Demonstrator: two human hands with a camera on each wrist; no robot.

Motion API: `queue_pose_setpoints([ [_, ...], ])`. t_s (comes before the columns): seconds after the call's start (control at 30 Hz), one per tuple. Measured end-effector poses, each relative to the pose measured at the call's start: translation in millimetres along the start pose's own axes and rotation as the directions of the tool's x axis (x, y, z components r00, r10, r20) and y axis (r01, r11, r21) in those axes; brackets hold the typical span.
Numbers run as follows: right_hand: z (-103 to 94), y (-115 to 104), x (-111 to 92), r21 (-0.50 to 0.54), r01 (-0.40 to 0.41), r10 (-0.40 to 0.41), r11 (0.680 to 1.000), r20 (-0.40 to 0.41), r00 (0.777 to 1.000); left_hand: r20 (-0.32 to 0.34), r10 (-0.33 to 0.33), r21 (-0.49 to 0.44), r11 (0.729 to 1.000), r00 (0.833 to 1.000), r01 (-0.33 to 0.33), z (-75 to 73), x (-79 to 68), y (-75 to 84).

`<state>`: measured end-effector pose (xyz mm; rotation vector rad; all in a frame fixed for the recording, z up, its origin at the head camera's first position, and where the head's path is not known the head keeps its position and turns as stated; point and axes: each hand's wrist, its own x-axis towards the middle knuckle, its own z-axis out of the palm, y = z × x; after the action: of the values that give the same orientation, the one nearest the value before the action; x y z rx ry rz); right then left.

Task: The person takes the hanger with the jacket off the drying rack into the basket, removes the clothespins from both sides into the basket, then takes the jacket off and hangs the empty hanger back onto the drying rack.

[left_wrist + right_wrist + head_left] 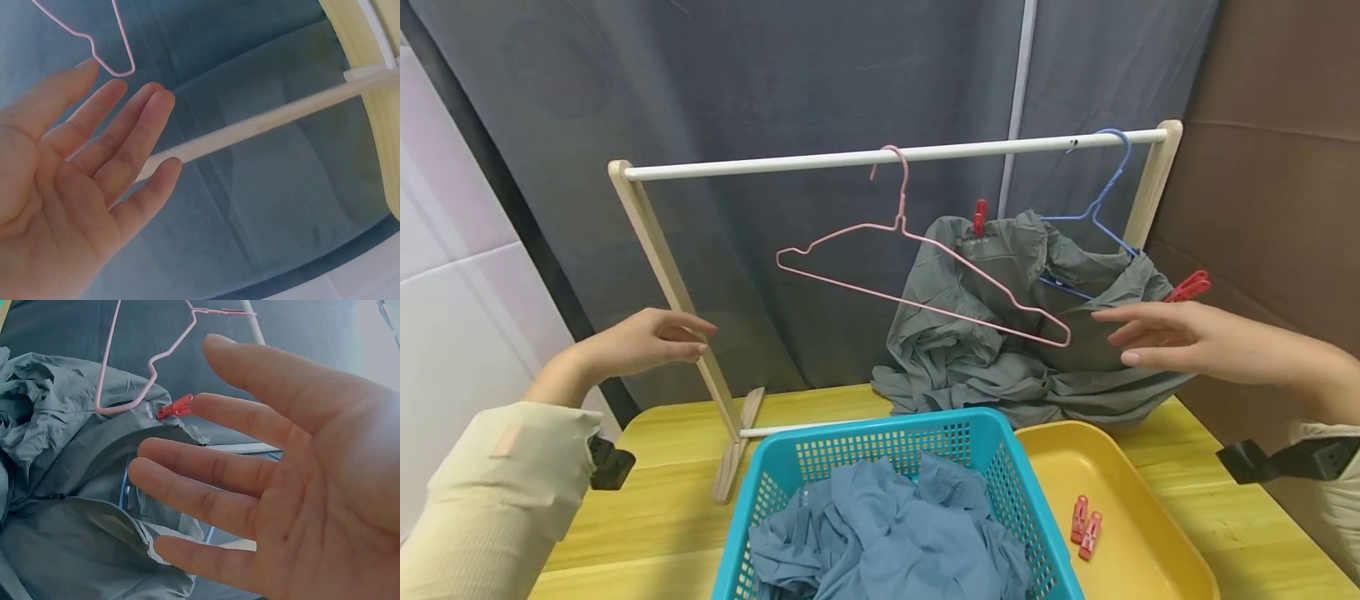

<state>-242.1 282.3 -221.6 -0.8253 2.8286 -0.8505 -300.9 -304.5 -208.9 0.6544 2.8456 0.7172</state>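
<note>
Both hands are raised with nothing in them. My left hand (643,342) is held up by the rack's left post, fingers loosely extended, palm visible in the left wrist view. My right hand (1195,337) is in front of the hung grey garment (955,325), fingers spread in the right wrist view. Between the hands a pink hanger (900,218) hangs bare from the white rod. The grey garment sits on a blue hanger (1093,207), with a red clothespin (980,217) on its collar and another red clothespin (1189,287) on its right side.
A turquoise basket (880,423) in front holds crumpled blue-grey cloth (887,533). Beside it, a yellow tray (1138,508) holds two red clothespins (1084,527). The rack's white rod (737,168) spans wooden posts on a yellow wood-grain table (632,533). Grey curtain hangs behind.
</note>
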Motion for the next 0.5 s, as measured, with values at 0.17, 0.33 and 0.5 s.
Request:
queue_pose_setpoints([
  [0.17, -1.8, 5, -2, 0.012, -0.008, 0.008, 1.000, -0.004, 1.000, -0.026, -0.034, 0.024, 0.999, 0.999, 0.034, -6.1, 1.5, -5.0],
  [0.33, -4.5, 9, -4, 0.008, -0.016, 0.016, 1.000, -0.025, 1.000, -0.033, -0.065, 0.040, 0.997, 0.997, 0.066, -13.3, 1.9, -10.8],
  [0.5, -8.4, 15, -7, -0.006, -0.012, 0.012, 1.000, -0.040, 0.999, -0.033, -0.099, 0.044, 0.994, 0.995, 0.100, -20.7, 1.1, -17.6],
])
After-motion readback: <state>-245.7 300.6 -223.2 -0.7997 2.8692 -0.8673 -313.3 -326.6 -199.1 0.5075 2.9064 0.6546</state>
